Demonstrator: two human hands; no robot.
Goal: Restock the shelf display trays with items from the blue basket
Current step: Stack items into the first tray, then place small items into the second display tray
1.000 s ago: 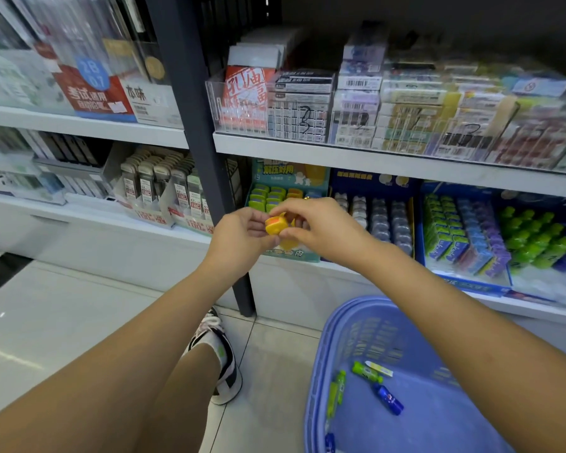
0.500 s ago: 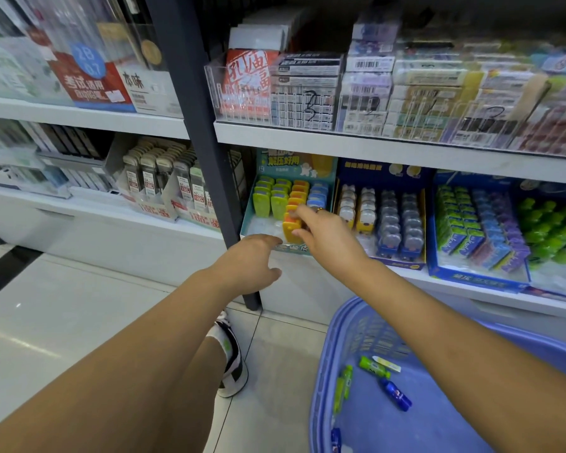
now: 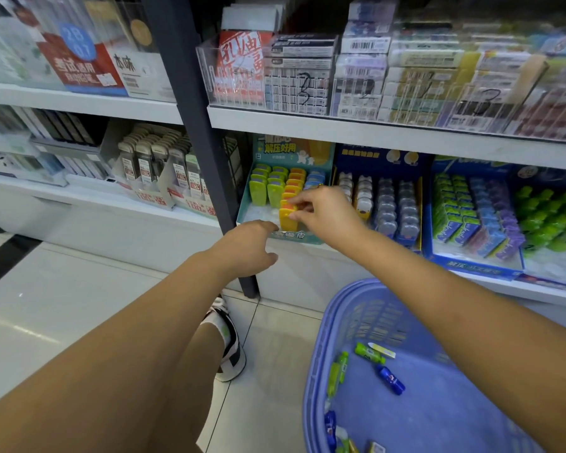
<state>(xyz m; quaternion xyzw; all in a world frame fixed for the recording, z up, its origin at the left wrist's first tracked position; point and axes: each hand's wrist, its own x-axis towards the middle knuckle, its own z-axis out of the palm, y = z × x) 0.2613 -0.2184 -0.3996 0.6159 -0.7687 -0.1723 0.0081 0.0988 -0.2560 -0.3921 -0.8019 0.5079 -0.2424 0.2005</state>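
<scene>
A person's right hand (image 3: 327, 217) reaches into a teal display tray (image 3: 311, 239) on the lower shelf. Its thumb and fingertips pinch the top of a yellow item (image 3: 288, 221), which stands upright at the front of the tray's orange-and-yellow row. Green items (image 3: 268, 188) fill the rows on the tray's left side. The left hand (image 3: 245, 250) hovers just below the tray's front left corner, fingers loosely curled, grasping nothing. Below and to the right of the tray, a blue basket (image 3: 340, 322) sits on the tiled floor. A green tube (image 3: 368, 351), a blue tube (image 3: 391, 380) and a few other small items lie in its bottom. A dark shelf post (image 3: 203, 158) rises just left of the tray
</scene>
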